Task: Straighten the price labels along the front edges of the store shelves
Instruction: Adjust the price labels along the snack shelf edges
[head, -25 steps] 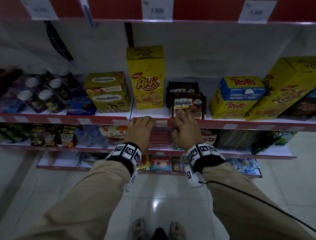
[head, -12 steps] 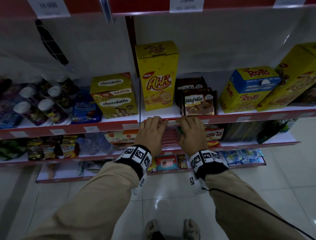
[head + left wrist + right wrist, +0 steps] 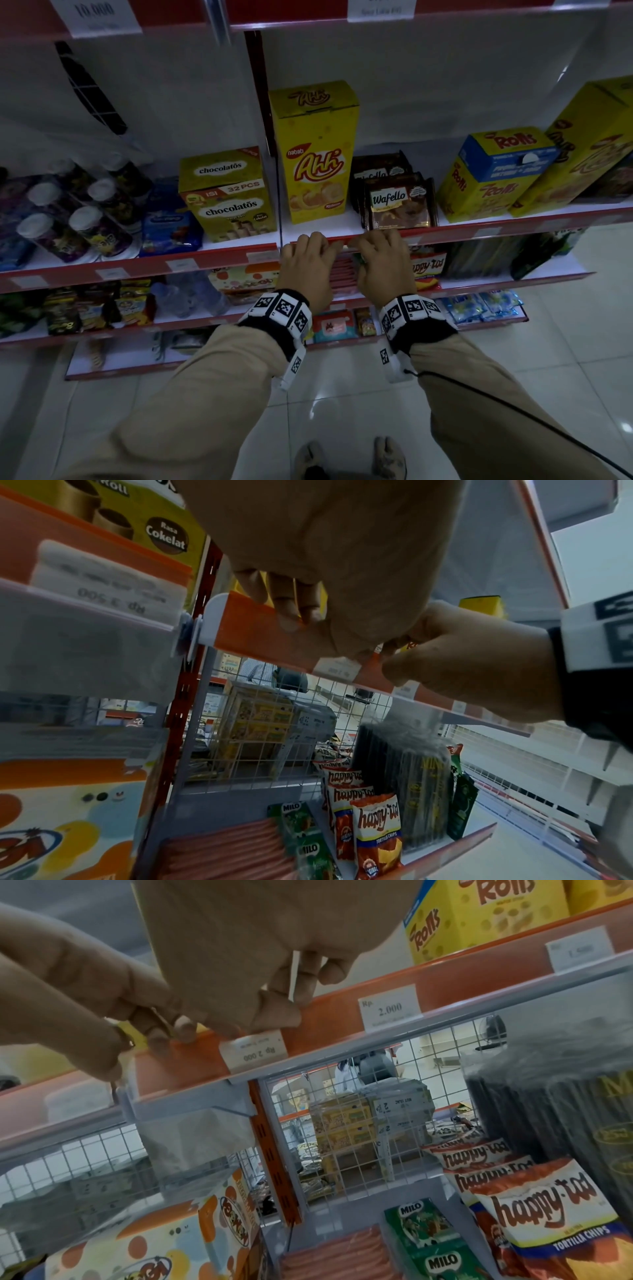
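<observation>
A red shelf rail [image 3: 219, 262] runs under the snack boxes. My two hands sit side by side on it below the Ahh box [image 3: 313, 154]. A small white price label [image 3: 255, 1051] sits in the rail between them, and its "Rp 2.000" print reads upside down in the right wrist view. My right hand [image 3: 274, 1010] pinches the label's top edge with thumb and fingers. My left hand [image 3: 308, 615] curls its fingers over the rail just left of the label [image 3: 337, 666]. In the head view the left hand [image 3: 318, 241] and right hand [image 3: 371, 240] hide the label.
Another label [image 3: 388, 1007] sits upright further right on the same rail, and more labels [image 3: 181, 265] lie to the left. Wafello packs [image 3: 397, 205] and a chocolatos box [image 3: 227, 195] stand close behind the rail. Happy tos bags [image 3: 541, 1202] fill the shelf below.
Both hands stay at the same spot on the rail and have drawn slightly closer together. The head view has shifted, so the shelf sits further right and tilted.
</observation>
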Motion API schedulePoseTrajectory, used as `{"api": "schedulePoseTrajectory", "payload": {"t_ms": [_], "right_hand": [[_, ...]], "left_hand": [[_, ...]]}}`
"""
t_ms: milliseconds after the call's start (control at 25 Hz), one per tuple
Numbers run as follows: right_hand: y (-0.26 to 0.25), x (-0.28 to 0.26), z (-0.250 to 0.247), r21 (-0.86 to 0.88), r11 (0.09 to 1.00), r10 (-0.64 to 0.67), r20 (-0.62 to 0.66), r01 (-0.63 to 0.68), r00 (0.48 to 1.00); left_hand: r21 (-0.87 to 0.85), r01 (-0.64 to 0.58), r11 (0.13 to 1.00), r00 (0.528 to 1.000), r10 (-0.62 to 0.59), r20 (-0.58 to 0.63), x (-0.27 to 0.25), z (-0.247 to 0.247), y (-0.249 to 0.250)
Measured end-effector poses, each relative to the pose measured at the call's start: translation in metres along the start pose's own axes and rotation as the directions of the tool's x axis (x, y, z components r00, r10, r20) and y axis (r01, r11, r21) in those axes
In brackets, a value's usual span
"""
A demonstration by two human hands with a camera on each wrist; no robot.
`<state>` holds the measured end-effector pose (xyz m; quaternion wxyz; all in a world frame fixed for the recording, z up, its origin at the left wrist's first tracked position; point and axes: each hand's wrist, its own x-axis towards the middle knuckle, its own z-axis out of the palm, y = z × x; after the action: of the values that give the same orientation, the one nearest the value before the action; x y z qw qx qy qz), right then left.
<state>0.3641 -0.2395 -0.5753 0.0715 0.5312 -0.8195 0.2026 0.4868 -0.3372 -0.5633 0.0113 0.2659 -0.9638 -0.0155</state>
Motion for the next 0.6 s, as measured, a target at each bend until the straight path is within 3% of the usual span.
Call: {"api": "schedulePoseTrajectory", "payload": {"t_ms": [360, 480, 600], "right_hand": [[0.007, 0.011, -0.004, -0.001, 1.000, 0.015, 0.059, -0.015, 0.998], [0.013, 0.019, -0.008, 0.193, 0.980, 0.048, -0.012, -0.045, 0.999], [0.012, 0.026, -0.012, 0.545, 0.815, 0.256, -0.038, -0.195, 0.966]], "left_hand": [[-0.025, -0.015, 1.000, 1.000, 0.014, -0.019, -0.001, 0.000, -0.002], [-0.102, 0.016, 0.995, 0.997, -0.024, -0.074, 0.001, -0.001, -0.004], [-0.302, 0.061, 0.951, 0.985, -0.107, -0.138, 0.005, -0.002, -0.009]]}}
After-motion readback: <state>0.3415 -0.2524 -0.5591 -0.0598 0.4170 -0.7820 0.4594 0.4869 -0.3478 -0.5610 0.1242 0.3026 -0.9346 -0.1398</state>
